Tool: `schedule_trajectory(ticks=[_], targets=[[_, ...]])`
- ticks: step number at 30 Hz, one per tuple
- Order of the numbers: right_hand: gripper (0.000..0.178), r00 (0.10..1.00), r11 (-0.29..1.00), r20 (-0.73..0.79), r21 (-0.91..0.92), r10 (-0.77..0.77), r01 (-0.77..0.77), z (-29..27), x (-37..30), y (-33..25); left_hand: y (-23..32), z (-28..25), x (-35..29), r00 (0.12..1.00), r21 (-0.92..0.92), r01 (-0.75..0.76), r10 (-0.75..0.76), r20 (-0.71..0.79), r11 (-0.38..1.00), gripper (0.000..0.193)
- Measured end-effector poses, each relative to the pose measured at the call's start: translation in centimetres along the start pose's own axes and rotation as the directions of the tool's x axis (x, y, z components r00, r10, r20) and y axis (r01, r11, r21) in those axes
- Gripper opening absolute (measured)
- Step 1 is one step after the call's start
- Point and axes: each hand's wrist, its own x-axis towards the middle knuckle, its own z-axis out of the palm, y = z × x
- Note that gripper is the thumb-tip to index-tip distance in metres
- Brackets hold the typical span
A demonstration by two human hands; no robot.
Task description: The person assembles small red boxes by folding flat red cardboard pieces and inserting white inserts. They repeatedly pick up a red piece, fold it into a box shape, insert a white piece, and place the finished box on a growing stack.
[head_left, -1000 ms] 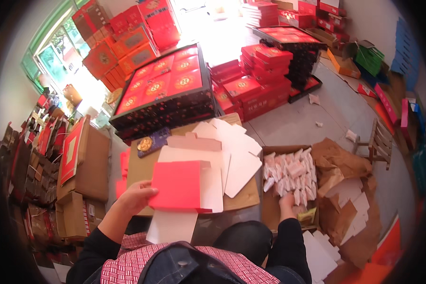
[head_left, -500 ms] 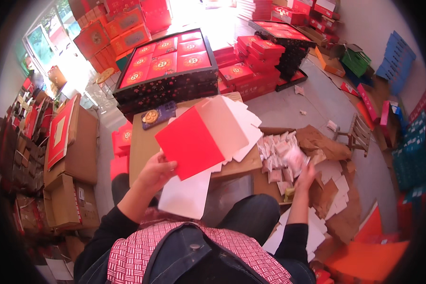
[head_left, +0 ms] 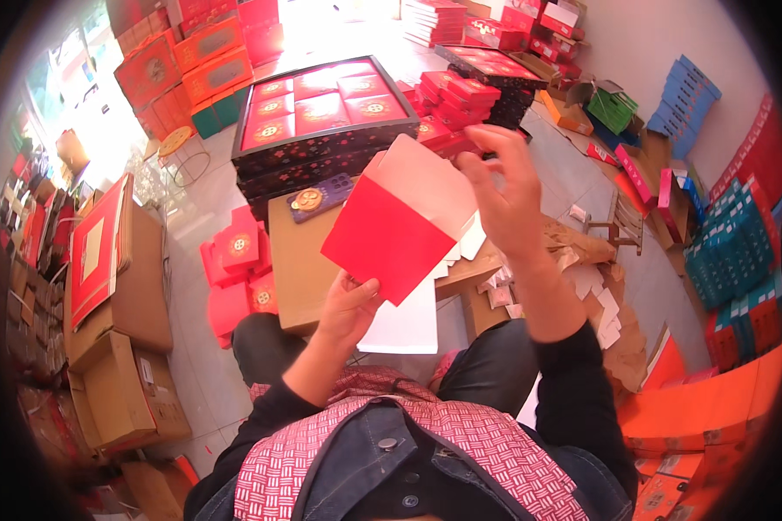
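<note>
My left hand [head_left: 349, 306] is closed on the lower edge of a red paper box [head_left: 398, 233], held tilted above my lap. Its pale flap [head_left: 421, 178] stands open at the upper end. Close to the right of this flap, my right hand [head_left: 504, 187] is raised with bent fingers, the thumb and forefinger apart; I see no packet between them. Under the red box, a white sheet of card [head_left: 404, 321] reaches down over my lap. Small pale packets [head_left: 499, 293] lie in a carton beyond my right knee, partly hidden by my right arm.
A black tray [head_left: 321, 135] filled with red boxes stands ahead, by a phone-like dark blue object [head_left: 318, 200] on a cardboard surface [head_left: 300, 252]. More red boxes [head_left: 239, 260] are stacked at left. Brown paper [head_left: 573, 239] and a wooden stool [head_left: 619, 221] lie right.
My right hand has come up and left from the packets to the box's open flap; the packet it held no longer shows. The box has shifted right in my left hand.
</note>
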Motion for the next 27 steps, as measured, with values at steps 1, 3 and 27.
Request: schedule_trajectory(ticks=[1,3,27], targets=[[0.024,0.990,1.000,-0.142,0.015,-0.018,0.020,0.8,-1.5,0.6,-0.2,-0.3,0.1,1.000,-0.015,-0.021,0.021,-0.017,1.000,0.047],[0.053,0.933,0.854,0.005,0.400,0.361,-0.333,3.5,-6.8,3.1,-0.1,-1.3,0.4,0.995,-0.029,-0.078,0.077,-0.059,0.996,0.048],[0.049,0.740,0.663,0.337,0.329,0.583,-0.672,3.8,-19.8,0.3,2.1,-0.5,-7.3,0.956,0.726,-0.235,0.289,0.052,0.647,0.072]])
